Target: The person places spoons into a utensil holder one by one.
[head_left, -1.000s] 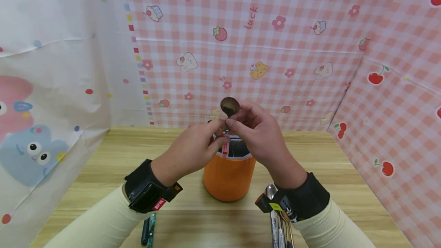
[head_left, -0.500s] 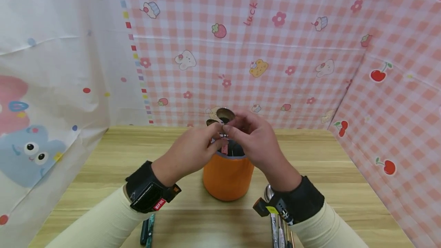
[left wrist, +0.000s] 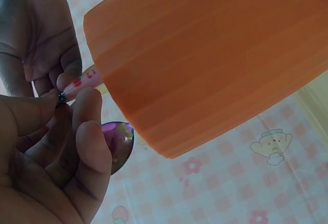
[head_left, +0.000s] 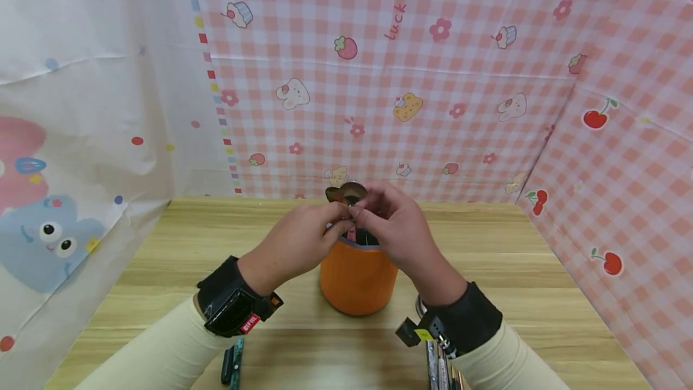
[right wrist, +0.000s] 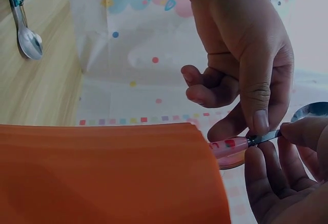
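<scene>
Between my two hands, a spoon with a pink handle stands bowl up, the handle end down inside an orange cylindrical holder. My left hand pinches it near the top of the handle with thumb and forefinger. Higher up, just below the bowl, my right hand pinches the metal neck. Another spoon bowl, shiny and purple-tinged in the left wrist view, sticks out of the holder beside it. The holder's dark inside is mostly hidden by my hands.
Teal-handled cutlery lies on the wooden table at the front left. A row of more cutlery lies at the front right, partly under my right wrist. Patterned cloth walls stand behind and at both sides.
The pink-handled spoon has sunk lower into the orange holder, its bowl now level with the other spoon bowl. My right hand has moved down with it; the left stays nearly in place.
</scene>
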A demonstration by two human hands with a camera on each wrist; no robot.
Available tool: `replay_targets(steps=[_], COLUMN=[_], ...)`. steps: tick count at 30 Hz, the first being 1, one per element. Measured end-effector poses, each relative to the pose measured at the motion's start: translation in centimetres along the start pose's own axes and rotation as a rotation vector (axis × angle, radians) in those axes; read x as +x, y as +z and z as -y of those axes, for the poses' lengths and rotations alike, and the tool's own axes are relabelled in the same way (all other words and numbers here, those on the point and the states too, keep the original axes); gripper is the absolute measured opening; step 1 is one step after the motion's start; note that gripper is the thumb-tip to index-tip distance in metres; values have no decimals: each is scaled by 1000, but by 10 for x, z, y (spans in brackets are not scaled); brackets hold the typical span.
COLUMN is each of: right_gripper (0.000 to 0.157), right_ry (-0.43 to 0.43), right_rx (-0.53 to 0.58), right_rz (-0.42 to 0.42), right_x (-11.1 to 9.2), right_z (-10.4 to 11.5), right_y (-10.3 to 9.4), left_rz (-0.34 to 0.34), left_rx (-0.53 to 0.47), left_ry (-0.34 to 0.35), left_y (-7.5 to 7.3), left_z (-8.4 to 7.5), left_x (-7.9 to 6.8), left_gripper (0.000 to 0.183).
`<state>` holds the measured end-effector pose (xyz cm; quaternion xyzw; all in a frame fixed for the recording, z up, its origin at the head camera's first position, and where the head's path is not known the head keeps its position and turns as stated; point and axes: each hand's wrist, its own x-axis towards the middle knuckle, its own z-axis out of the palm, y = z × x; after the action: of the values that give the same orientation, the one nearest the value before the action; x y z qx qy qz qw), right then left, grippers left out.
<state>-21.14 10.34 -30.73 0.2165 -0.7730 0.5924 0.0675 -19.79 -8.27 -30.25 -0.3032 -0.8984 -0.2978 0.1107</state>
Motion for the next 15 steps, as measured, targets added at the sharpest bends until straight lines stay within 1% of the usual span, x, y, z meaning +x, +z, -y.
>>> replay_targets(steps=[6, 10, 15], right_gripper=[24, 25, 24], right_ry=[18, 12, -5], right_rx=[-3, -16, -29], right_rz=[4, -20, -63], right_x=[-2, -2, -3], right_z=[-2, -2, 0], right_y=[4, 5, 5], left_rz=[-1, -11, -2], left_rx=[10, 24, 27], left_ry=[-34, -48, -65], left_y=[0, -2, -5], left_z=[2, 3, 5], left_x=[-3, -6, -11], left_gripper=[15, 14, 16])
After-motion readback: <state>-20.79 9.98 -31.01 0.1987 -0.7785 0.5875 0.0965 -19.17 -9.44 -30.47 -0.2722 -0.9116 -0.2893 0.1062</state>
